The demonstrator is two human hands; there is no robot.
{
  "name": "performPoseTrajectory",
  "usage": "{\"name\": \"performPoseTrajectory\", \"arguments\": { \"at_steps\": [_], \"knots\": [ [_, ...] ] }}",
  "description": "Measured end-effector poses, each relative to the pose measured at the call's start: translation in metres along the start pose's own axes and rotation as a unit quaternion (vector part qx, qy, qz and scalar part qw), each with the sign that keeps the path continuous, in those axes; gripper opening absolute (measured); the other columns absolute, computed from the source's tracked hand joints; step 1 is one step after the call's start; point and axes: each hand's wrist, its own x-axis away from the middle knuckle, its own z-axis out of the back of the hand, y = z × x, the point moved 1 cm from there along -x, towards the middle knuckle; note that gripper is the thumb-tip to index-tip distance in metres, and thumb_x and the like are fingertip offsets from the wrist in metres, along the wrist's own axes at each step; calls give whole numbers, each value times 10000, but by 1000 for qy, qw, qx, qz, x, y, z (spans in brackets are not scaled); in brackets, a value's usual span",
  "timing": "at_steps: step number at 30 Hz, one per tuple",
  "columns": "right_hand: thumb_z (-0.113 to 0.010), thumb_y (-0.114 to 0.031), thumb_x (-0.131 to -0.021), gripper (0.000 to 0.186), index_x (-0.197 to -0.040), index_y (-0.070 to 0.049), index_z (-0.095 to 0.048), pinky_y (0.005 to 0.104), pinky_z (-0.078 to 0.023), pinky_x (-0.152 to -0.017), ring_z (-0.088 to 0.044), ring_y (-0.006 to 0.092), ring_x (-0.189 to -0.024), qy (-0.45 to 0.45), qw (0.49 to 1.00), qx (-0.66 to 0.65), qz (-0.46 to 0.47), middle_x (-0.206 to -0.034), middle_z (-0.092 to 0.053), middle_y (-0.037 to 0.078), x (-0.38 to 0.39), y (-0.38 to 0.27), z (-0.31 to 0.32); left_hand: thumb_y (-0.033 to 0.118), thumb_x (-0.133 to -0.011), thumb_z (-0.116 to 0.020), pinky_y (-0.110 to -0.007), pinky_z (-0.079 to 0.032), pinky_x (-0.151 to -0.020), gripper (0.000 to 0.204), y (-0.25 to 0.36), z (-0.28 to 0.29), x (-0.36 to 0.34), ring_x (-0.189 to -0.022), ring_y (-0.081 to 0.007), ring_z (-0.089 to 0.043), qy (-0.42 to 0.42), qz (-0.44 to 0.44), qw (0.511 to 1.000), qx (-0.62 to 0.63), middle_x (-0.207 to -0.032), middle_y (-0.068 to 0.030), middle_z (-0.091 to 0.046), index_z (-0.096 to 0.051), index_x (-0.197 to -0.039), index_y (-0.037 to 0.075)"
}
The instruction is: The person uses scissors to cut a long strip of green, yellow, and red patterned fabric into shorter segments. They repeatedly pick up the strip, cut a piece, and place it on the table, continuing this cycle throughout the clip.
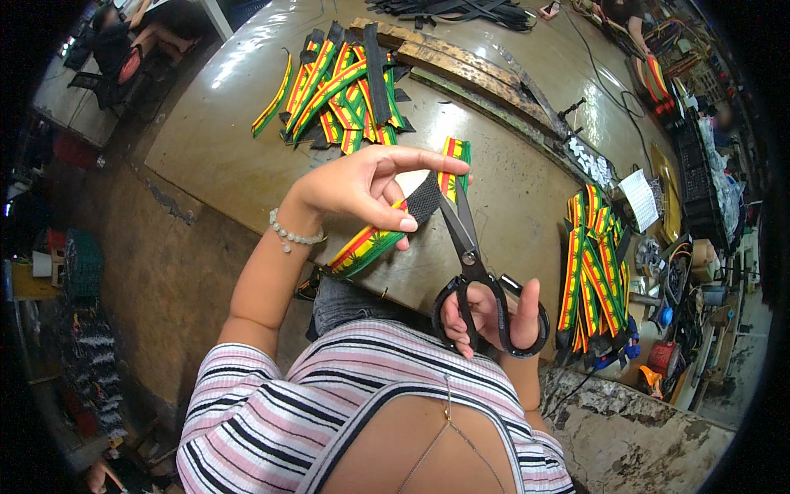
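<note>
My left hand [350, 185] pinches a strap [368, 247] of black webbing faced with red, yellow and green leaf-patterned ribbon. One stretch of it hangs below my fingers, and a patterned piece [454, 169] shows beyond my index fingertip. Black webbing shows between thumb and finger. My right hand [520, 321] has its fingers through the handles of black-handled scissors [470, 258]. The blades are slightly apart and point up at the strap near my left fingertips. Whether they touch the fabric, I cannot tell.
On the worktable [222, 156], a heap of similar straps [337, 95] lies beyond my left hand. Another strap bundle [594, 272] rests at the right edge. Long worn wooden bars [461, 66] cross the table's far side. Other people sit at the far left and far right.
</note>
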Motion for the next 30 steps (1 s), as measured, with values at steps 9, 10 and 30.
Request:
{"name": "performPoseTrajectory", "arguments": {
  "at_steps": [9, 10, 30],
  "knots": [
    [-527, -578, -929, 579, -786, -17, -534, 218, -375, -410, -456, 66, -456, 183, 951, 247, -29, -609, -475, -1, 4, -10, -2, -46, -739, -704, -177, -574, -611, 715, 2, -2, -1, -721, -137, -709, 14, 21, 1000, -15, -1407, -178, -482, -409, -1389, -80],
    [-535, -664, -887, 665, -791, -6, -526, 214, -368, -407, -441, 65, -469, 198, 941, 270, -54, -608, -464, -1, 3, -10, -2, -48, -737, -704, -182, -577, -617, 712, 1, -2, -1, -717, -141, -708, 21, 26, 999, -11, -1412, -180, -476, -412, -1386, -80],
    [-770, -93, -815, 437, -1116, -37, -458, 299, -540, -755, -630, 141, -965, 231, 966, 82, 77, -1318, -514, 163, -72, 31, 2, -31, -791, -723, -191, -525, -607, 595, -21, -27, 6, -839, -104, -645, 306, -147, 880, -331, -1469, -123, -355, -484, -1325, 79]
  ]
}}
